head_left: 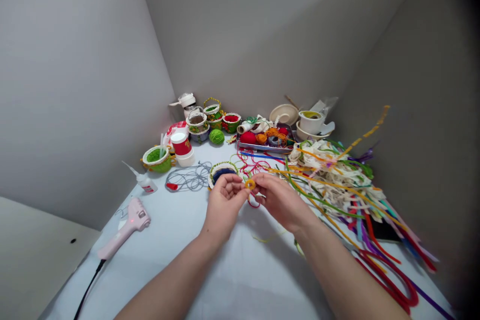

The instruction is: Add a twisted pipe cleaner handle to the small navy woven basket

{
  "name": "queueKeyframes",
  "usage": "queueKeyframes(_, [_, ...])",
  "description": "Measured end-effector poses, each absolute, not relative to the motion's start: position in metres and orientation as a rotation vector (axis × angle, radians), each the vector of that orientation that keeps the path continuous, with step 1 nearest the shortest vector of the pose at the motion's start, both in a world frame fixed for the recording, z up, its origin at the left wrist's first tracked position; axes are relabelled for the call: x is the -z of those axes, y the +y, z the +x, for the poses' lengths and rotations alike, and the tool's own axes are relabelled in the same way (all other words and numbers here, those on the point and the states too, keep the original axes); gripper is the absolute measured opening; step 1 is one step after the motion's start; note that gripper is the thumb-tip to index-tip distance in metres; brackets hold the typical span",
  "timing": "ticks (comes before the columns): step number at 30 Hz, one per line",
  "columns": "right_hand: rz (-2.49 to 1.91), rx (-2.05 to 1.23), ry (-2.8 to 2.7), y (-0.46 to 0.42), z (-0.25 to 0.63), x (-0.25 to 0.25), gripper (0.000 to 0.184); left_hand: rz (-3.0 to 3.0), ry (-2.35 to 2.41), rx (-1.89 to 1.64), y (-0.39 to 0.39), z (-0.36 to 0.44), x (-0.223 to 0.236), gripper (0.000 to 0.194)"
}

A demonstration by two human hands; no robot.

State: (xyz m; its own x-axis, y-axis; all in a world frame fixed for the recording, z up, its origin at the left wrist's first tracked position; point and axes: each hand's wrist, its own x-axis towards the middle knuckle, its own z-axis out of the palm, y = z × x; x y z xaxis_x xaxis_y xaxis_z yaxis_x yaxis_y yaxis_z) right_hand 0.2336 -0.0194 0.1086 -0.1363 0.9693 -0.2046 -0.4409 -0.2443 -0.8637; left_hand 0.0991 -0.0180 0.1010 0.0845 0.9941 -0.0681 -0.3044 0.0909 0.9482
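Both hands meet above the middle of the table. My left hand (224, 202) and my right hand (279, 200) pinch a small orange coiled ring (250, 184) between their fingertips. A red cord (253, 204) loops just below the ring, between the hands. Right behind my left hand lies a small round basket with a blue centre (222, 171). A heap of coloured cords and cream ribbons (337, 175) spreads to the right of my right hand.
A pink glue gun (125, 227) with a black cable lies at the left front. Near it are a small glue bottle (144, 181) and grey wire (189, 177). Small decorated baskets (210, 120), yarn balls on a tray (268, 138), and white bowls (309, 125) stand at the back.
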Motion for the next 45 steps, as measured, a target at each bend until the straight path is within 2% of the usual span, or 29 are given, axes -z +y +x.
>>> queueKeyframes(14, [-0.911, -2.026, -0.887, -0.013, 0.265, -0.106, 0.004, 1.111, 0.913, -1.085, -0.023, 0.102, -0.104, 0.028])
queueKeyframes(45, [-0.826, -2.048, -0.901, -0.014, 0.264, -0.101, 0.007, 1.216, 0.890, -1.016, -0.025, 0.100, -0.109, 0.023])
